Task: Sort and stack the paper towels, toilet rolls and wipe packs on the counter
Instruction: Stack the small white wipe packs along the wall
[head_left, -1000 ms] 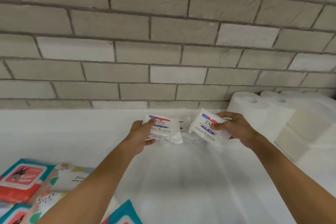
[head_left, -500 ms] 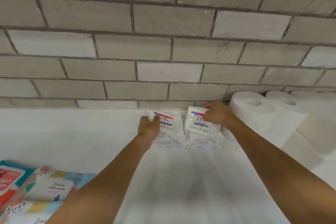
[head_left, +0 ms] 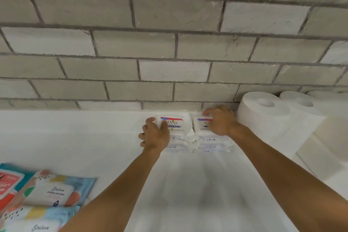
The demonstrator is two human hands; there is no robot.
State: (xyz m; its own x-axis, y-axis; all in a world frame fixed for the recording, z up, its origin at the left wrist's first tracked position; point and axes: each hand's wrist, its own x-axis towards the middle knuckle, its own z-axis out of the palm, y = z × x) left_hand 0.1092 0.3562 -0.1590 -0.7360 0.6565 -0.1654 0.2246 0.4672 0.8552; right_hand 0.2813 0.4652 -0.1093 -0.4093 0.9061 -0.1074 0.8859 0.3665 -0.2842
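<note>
Wipe packs [head_left: 175, 125]: "Dove", "Fresh Red"

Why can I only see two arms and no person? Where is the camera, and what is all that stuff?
The camera sits on the person's head and looks down, so you see only their arms. No machine here, just two bare hands. The left hand grips the left Dove pack, and the right hand lies over the right Dove pack, fingers curled on its far edge. Both packs top small piles of similar packs by the brick wall. On the white counter, white paper rolls stand to the right, and colourful wipe packs lie at the near left.
</note>
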